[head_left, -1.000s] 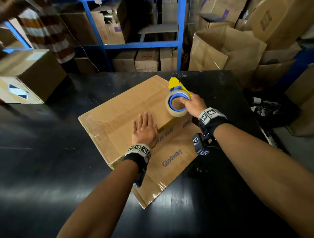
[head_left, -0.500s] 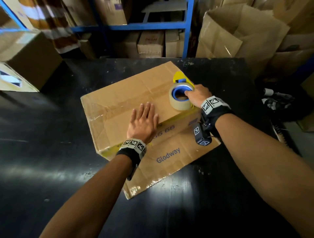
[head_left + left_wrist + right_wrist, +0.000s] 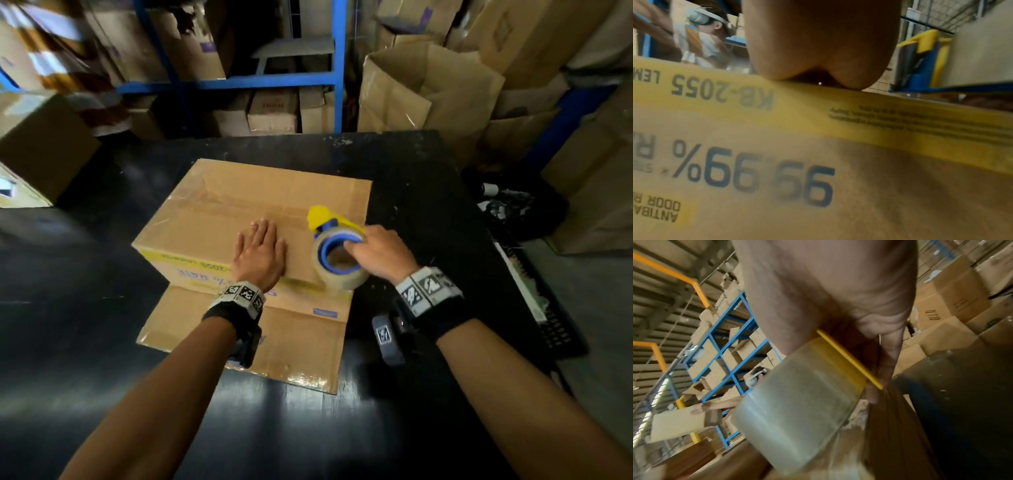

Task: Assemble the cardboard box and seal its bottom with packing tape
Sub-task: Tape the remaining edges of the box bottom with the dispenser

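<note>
Since the earlier frame the cardboard box has swung round to sit squarer to the person, and the tape dispenser has travelled from the far part of the box top to its near right corner, the roll now hanging over the near edge. The box lies upside down at the middle of the black bench, one loose flap spread flat toward the near edge. The left hand lies flat on the box top, fingers straight and together, pressing just left of the dispenser at the near edge. The right hand grips the dispenser, its fingers curled over the blue hub and roll. A glossy strip of tape seems to run along the centre seam, whose long axis goes from the far left corner toward the roll. The right hand is the nearer to the seam's end, so the next move probably carries the tape down over the near side wall and tears it off
</note>
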